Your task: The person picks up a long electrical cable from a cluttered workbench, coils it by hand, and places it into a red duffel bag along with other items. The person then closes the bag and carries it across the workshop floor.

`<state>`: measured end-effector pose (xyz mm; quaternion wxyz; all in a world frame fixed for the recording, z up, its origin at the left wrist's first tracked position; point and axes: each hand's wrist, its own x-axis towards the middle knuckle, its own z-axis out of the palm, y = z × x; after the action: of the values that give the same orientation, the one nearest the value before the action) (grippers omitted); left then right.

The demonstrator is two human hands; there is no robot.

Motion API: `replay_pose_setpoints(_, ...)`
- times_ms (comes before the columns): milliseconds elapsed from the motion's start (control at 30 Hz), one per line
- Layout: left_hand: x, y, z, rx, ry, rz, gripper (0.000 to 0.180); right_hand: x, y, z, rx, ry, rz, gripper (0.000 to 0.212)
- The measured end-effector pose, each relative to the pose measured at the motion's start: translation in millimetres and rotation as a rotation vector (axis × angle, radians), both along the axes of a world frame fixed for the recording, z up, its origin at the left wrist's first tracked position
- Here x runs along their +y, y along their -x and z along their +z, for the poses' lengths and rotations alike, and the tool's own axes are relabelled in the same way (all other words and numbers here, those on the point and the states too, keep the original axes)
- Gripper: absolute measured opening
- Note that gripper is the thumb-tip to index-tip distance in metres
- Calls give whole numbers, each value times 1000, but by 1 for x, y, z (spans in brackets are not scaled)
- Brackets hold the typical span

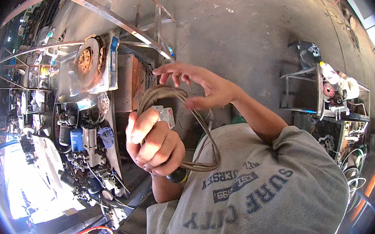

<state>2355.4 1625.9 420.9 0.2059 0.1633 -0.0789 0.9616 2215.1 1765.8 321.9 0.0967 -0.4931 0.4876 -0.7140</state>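
My left hand (156,144) is closed around a coil of grey-brown cable (209,137), held up in front of my chest. Below the fist pokes out a dark rounded end with a yellow band (178,175); whether it belongs to the cable I cannot tell. Above the coil is my right hand (202,83), its fingers spread and curved, with the thumb close to the upper strands. Whether that thumb touches them is unclear. A white and red piece (166,115) shows through the loop behind my left knuckles.
On the left, a bench carries a rusty brake disc (88,58), a blue oil filter (77,140) and several metal parts. A metal frame (116,18) spans the upper left, over a reddish-brown box (128,82). At right stands a metal stand (302,73) with bottles and parts.
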Motion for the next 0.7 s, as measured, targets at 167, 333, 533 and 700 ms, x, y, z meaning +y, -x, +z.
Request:
replay_pose_setpoints(167,6,-2,-11,-93,144,-260,41,-12,11,11,170,-67,-235,15)
replay_pose_setpoints(333,6,-11,-19,-124,159,-337,44,-22,36,7,-2,-88,57,9)
replay_pose_setpoints(533,29,-21,-9,-76,186,-63,36,-71,40,-83,-30,-173,143,26)
replay_pose_setpoints(700,4,-26,7,-133,3,148,31,-49,-2,-109,-376,-560,315,22)
